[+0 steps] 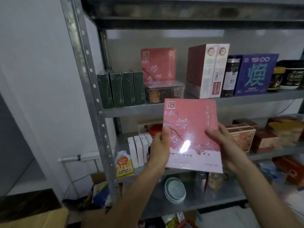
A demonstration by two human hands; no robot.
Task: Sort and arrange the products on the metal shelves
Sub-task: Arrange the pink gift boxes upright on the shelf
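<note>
Your left hand [158, 146] grips the left edge of a flat pink box [192, 129] printed with blossom branches, thumb laid on the front face and fingers curled behind. Your right hand [225, 145] holds the opposite edge in the same way, thumb across the front. Between the two hands the box stands upright and faces you, in the air in front of the metal shelves [131, 111] and resting on no shelf. A glare spot lies low on its wrapped front.

Behind its top edge, on the upper stocked shelf, a matching pink box [158, 63] stands upright directly above a clear lidded container [164, 92], either on it or behind it; the view does not settle which. Just left of these, four dark green boxes [120, 88] stand side by side. To the right stand two tall white-and-red cartons [207, 69], touching one another, then a dark jar [230, 76], a blue box marked 19:00 [255, 74] and black tubs [291, 74].

On the shelf below, left of your left hand, a row of slim white boxes [139, 150] stands beside a yellow-and-orange pouch [124, 163]. Brown and red cartons [241, 135] sit beyond your right hand. On the lowest shelf in view, a stack of pale blue bowls [175, 191] lies beneath the held box
</note>
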